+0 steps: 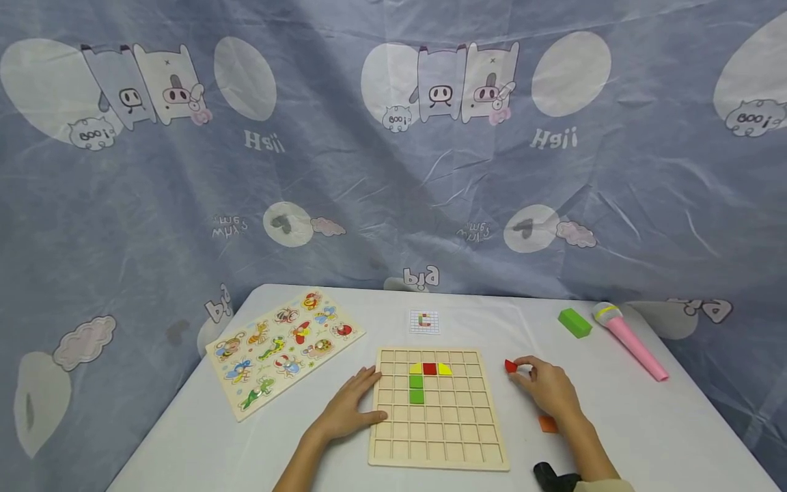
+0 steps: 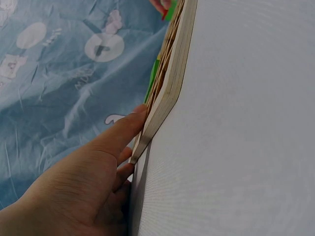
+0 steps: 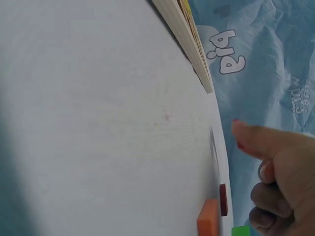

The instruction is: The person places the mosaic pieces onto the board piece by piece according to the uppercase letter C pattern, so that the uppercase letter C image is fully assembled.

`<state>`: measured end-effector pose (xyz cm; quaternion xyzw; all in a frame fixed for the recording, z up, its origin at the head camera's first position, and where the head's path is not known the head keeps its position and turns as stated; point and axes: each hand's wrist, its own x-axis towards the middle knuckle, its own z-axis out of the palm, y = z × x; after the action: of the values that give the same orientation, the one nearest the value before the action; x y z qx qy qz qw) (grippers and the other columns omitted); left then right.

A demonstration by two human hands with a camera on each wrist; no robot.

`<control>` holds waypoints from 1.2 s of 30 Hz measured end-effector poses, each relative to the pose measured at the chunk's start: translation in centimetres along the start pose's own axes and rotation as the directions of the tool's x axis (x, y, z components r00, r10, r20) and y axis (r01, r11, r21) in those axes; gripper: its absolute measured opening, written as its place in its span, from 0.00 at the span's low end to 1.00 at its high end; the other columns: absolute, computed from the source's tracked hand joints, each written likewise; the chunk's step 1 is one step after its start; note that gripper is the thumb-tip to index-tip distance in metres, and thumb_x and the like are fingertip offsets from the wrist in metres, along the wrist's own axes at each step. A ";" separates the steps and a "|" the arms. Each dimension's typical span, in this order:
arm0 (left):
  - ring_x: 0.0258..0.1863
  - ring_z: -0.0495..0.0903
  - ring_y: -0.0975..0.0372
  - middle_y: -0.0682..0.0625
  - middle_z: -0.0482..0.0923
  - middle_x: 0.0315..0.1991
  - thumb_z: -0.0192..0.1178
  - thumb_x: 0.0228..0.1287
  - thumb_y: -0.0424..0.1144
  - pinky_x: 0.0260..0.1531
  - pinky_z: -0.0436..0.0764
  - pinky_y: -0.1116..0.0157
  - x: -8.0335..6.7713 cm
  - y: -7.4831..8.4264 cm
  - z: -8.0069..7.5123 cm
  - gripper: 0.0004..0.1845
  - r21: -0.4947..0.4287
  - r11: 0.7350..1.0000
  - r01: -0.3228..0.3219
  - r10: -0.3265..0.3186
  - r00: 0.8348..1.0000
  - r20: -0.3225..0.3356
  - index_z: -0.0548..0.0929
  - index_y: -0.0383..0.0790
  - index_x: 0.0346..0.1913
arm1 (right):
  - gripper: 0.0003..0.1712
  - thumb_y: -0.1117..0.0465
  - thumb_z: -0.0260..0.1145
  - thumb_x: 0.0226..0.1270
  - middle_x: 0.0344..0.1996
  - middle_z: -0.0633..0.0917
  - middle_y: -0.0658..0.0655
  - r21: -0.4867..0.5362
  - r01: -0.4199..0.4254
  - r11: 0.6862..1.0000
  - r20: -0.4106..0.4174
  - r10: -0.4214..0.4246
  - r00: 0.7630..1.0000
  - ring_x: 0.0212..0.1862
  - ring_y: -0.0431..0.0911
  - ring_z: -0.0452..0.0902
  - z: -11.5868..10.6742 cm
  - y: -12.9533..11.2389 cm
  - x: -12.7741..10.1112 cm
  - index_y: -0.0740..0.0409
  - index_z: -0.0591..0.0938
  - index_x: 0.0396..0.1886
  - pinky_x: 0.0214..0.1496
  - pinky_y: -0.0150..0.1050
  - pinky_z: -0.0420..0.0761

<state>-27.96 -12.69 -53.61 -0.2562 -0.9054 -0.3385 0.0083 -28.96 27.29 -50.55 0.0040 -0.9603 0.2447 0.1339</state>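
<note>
My left hand [image 1: 349, 408] rests at the left edge of a wooden grid board [image 1: 439, 432], fingers spread and thumb over the rim. In the left wrist view, the thumb [image 2: 120, 132] lies against the board's edge. Set in the grid are a red square [image 1: 430, 369] between two yellow pieces with slanted sides [image 1: 445, 370], and two green squares [image 1: 416, 396] below the left one. To the right of the board, my right hand [image 1: 550, 389] pinches a small red block [image 1: 510, 366] between thumb and fingertips, its shape partly covered.
Behind the board lies a small pattern card [image 1: 424, 322]. An insect puzzle board [image 1: 285, 352] is at the left. A green block [image 1: 574, 323] and a pink toy microphone [image 1: 633, 345] lie at the back right. Near my right wrist is an orange block [image 1: 548, 424]; a dark red block [image 3: 224, 199] lies beyond it.
</note>
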 end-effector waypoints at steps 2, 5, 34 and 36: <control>0.68 0.49 0.50 0.47 0.54 0.68 0.61 0.48 0.60 0.65 0.50 0.50 0.0 0.0 0.0 0.44 0.001 1.000 0.000 0.000 1.000 -0.003 0.61 0.43 0.66 | 0.18 0.51 0.68 0.51 0.11 0.66 0.48 0.016 0.017 1.000 -0.015 -0.017 1.000 0.15 0.40 0.57 -0.1 -0.5 -0.1 0.52 0.81 0.41 0.14 0.32 0.56; 0.68 0.49 0.50 0.46 0.54 0.68 0.61 0.48 0.60 0.65 0.50 0.50 0.0 0.0 -0.1 0.44 0.002 1.000 -0.007 0.007 1.000 -0.009 0.61 0.42 0.66 | 0.18 0.50 0.68 0.51 0.11 0.66 0.48 0.044 0.041 0.998 -0.017 -0.040 0.999 0.14 0.39 0.56 -0.1 -1.6 -0.5 0.51 0.81 0.41 0.13 0.31 0.56; 0.68 0.49 0.50 0.46 0.54 0.68 0.61 0.48 0.59 0.65 0.50 0.49 0.0 0.0 -0.1 0.43 -0.015 1.000 -0.011 0.011 1.000 -0.001 0.61 0.42 0.66 | 0.16 0.45 0.66 0.52 0.07 0.65 0.40 0.308 0.295 0.904 0.262 -0.379 0.887 0.11 0.31 0.54 5.4 -11.6 -4.4 0.45 0.82 0.39 0.11 0.26 0.58; 0.68 0.49 0.50 0.46 0.54 0.68 0.62 0.48 0.59 0.65 0.50 0.49 0.0 0.1 -0.2 0.43 -0.017 1.000 -0.010 0.010 1.000 0.000 0.61 0.42 0.66 | 0.16 0.45 0.67 0.51 0.08 0.65 0.41 0.317 0.297 0.901 0.265 -0.384 0.884 0.11 0.31 0.54 5.6 -11.9 -4.4 0.45 0.82 0.38 0.11 0.26 0.58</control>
<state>-27.93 -12.74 -53.44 -0.2609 -0.9011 -0.3463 0.0075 -25.27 13.99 -50.83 0.2318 -0.9111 0.3405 0.0151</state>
